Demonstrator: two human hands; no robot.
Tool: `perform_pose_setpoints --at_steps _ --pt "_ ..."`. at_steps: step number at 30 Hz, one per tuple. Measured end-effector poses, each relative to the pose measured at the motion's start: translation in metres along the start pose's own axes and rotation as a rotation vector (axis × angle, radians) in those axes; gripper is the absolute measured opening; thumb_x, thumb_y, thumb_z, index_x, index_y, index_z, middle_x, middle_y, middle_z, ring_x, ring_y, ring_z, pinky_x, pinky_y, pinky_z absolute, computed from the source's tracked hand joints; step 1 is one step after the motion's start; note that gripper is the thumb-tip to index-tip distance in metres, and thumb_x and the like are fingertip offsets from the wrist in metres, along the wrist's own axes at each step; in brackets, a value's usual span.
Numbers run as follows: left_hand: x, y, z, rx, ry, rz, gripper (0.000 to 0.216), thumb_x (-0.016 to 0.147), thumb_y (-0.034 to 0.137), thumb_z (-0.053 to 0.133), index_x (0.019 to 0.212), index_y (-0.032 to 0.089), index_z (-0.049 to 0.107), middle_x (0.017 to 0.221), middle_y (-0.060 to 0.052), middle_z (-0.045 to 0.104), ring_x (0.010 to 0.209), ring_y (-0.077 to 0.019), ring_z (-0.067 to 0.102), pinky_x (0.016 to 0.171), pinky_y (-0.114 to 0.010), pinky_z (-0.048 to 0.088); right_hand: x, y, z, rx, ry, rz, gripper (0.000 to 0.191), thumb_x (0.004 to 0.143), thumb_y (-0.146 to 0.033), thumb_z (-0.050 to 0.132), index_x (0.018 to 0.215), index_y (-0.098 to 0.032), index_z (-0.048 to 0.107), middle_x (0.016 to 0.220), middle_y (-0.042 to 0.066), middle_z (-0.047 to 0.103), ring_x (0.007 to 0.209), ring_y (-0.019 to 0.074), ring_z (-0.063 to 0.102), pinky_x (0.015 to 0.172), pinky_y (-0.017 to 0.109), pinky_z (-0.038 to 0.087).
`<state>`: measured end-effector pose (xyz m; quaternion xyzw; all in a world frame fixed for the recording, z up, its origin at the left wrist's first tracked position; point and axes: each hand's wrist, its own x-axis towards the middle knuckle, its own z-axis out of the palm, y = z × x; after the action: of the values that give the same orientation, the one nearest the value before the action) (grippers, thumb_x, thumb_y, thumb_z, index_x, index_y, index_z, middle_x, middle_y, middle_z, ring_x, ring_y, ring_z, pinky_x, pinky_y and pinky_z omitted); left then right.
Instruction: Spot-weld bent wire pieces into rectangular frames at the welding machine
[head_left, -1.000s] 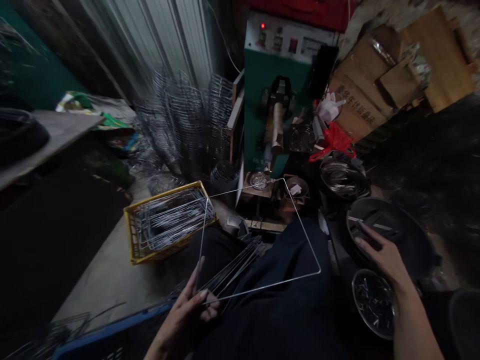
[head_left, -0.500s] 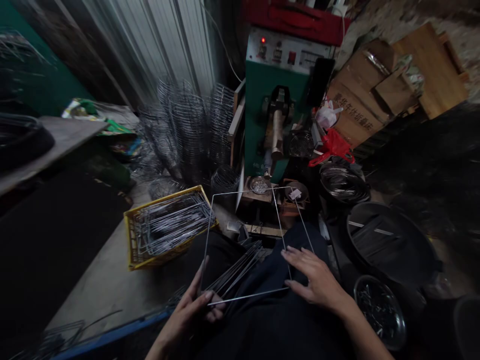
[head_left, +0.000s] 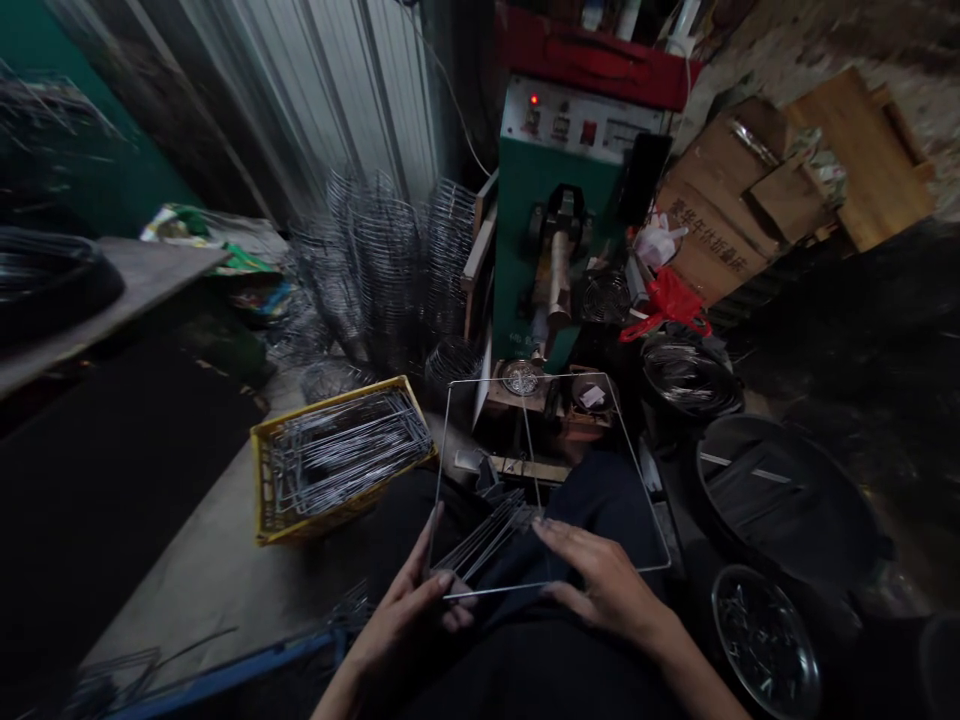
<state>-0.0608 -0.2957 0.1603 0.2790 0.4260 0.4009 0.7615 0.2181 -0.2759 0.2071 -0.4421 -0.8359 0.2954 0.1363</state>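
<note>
A thin rectangular wire frame point(head_left: 495, 590) is held over my lap, tilted up away from me. My left hand point(head_left: 420, 590) is closed on its near left corner, with the thumb on top of the wire. A straight wire rod point(head_left: 530, 445) runs lengthwise across the middle of the frame. My right hand point(head_left: 604, 580) is at the near end of that rod, fingers and thumb around it by the frame's near side. Below the frame, several loose wire rods point(head_left: 487, 535) lie on my lap, between my legs.
A green machine point(head_left: 517, 240) stands ahead, with a dish of small metal bits point(head_left: 520, 377) at its foot. To the left is a yellow crate point(head_left: 341, 390) full of wire frames, with stacked wire rings point(head_left: 382, 260) behind. A bowl point(head_left: 765, 640) and large black tub point(head_left: 780, 480) stand right.
The frame's right side has shifted outward to the right. The middle rod's far end has moved left, and my right hand has moved left with its near end. My left hand keeps its grip.
</note>
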Motion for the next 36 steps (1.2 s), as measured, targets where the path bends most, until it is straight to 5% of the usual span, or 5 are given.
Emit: perform_pose_setpoints --at_steps 14,36 --pt "0.015 0.001 0.009 0.03 -0.074 0.04 0.102 0.087 0.036 0.063 0.152 0.024 -0.015 0.075 -0.01 0.071 0.061 -0.0236 0.067 0.053 -0.027 0.048 -0.009 0.016 -0.007 -0.017 0.001 0.12 0.08 0.075 -0.019 0.076 0.147 -0.028 0.041 0.145 0.005 0.048 0.13 0.0239 0.05 0.108 0.035 0.044" --pt "0.028 0.014 0.017 0.025 -0.125 0.101 0.094 0.092 0.027 0.055 0.151 0.025 -0.017 0.076 -0.011 0.072 0.062 -0.0217 0.068 0.054 -0.025 0.049 -0.001 0.038 -0.008 0.002 0.035 0.088 0.078 0.075 -0.015 0.075 0.146 -0.026 0.043 0.145 0.004 0.047 0.131 0.0215 0.049 0.109 0.03 0.041"
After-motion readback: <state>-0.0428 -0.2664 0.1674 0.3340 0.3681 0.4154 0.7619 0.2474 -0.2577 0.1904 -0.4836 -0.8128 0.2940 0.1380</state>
